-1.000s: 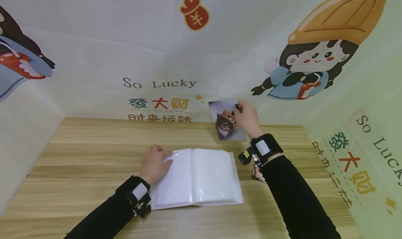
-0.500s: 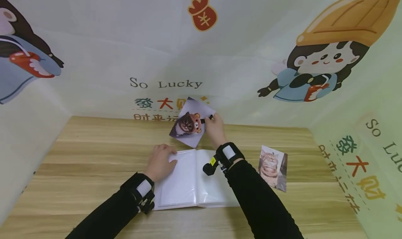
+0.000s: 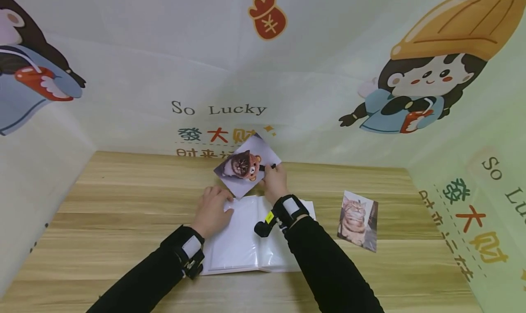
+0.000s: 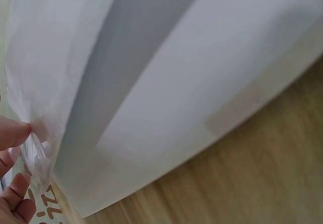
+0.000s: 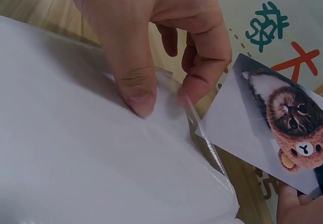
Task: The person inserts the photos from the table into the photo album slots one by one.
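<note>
A photo album (image 3: 236, 244) lies spread on the table, its white pages in clear plastic sleeves. At the top of the left page, my left hand (image 3: 213, 212) pinches the edge of a clear sleeve (image 4: 36, 156) between thumb and finger; in the right wrist view the film (image 5: 207, 143) bulges away from the page there. My right hand (image 3: 275, 183) holds a photo (image 3: 248, 160) of a kitten in a bear hat by one edge. The photo is tilted, with its lower corner close to the album's top edge. In the right wrist view only the right thumb (image 5: 290, 204) and nearby fingers show.
A second photo (image 3: 357, 220), of a ginger cat, lies on the wooden table (image 3: 123, 198) right of the album. Behind the table rises a printed backdrop (image 3: 205, 52), which continues as walls on both sides.
My right hand has carried the kitten photo left from the back right to above the album and turned it sideways. The ginger cat photo has come into full view. The left hand stays at the album.
</note>
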Demonstrator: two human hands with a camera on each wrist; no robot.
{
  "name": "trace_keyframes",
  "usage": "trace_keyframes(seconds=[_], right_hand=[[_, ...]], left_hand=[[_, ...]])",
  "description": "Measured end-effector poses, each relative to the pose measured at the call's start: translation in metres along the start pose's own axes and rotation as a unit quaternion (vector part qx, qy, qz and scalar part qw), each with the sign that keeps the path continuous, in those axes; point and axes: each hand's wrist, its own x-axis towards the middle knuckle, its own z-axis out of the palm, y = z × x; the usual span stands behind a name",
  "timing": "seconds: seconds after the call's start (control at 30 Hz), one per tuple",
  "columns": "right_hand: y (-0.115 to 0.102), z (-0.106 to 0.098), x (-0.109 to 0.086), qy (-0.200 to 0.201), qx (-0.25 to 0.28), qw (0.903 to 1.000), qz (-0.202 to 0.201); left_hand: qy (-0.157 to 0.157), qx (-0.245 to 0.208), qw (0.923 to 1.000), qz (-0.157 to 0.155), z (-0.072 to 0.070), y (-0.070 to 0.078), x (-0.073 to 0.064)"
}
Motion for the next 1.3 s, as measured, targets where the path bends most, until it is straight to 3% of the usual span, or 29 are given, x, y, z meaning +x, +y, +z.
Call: trace_keyframes(seconds=[0.13,0.23,0.4,0.57,0.7,0.83,0.97,1.13,1.3], right_hand=[[0.003,-0.001,-0.001,0.003,-0.06,0.998,-0.016],[0.003,-0.003,-0.002,0.012,-0.149,0.988,-0.039],[0.004,-0.007,0.001,0.005,-0.278,0.9563,-0.092],[0.008,-0.008,0.005,-0.024,-0.358,0.923,-0.139],[0.01,-0.006,0.004,-0.071,-0.397,0.9027,-0.15],[0.01,-0.007,0.002,-0.116,-0.417,0.889,-0.15],[0.005,-0.006,0.002,-0.133,-0.447,0.8703,-0.159],[-0.004,0.002,0.005,-0.146,-0.5,0.8344,-0.18],[-0.008,0.007,0.009,-0.158,-0.532,0.8163,-0.161]], left_hand=[[-0.001,0.001,1.0,-0.005,0.0,0.001,0.0],[0.0,-0.005,0.9999,-0.009,0.0,0.002,0.0],[-0.005,-0.011,0.9997,-0.021,-0.001,0.003,-0.001],[-0.024,-0.009,0.999,-0.038,-0.002,0.003,-0.001],[-0.035,-0.01,0.9982,-0.047,-0.003,0.003,-0.002],[-0.04,-0.011,0.9972,-0.062,-0.003,0.001,-0.005],[-0.048,-0.009,0.9948,-0.089,-0.001,-0.003,-0.007],[-0.057,-0.004,0.9925,-0.108,-0.003,-0.004,-0.008],[-0.065,-0.01,0.9906,-0.12,-0.004,-0.002,-0.009]])
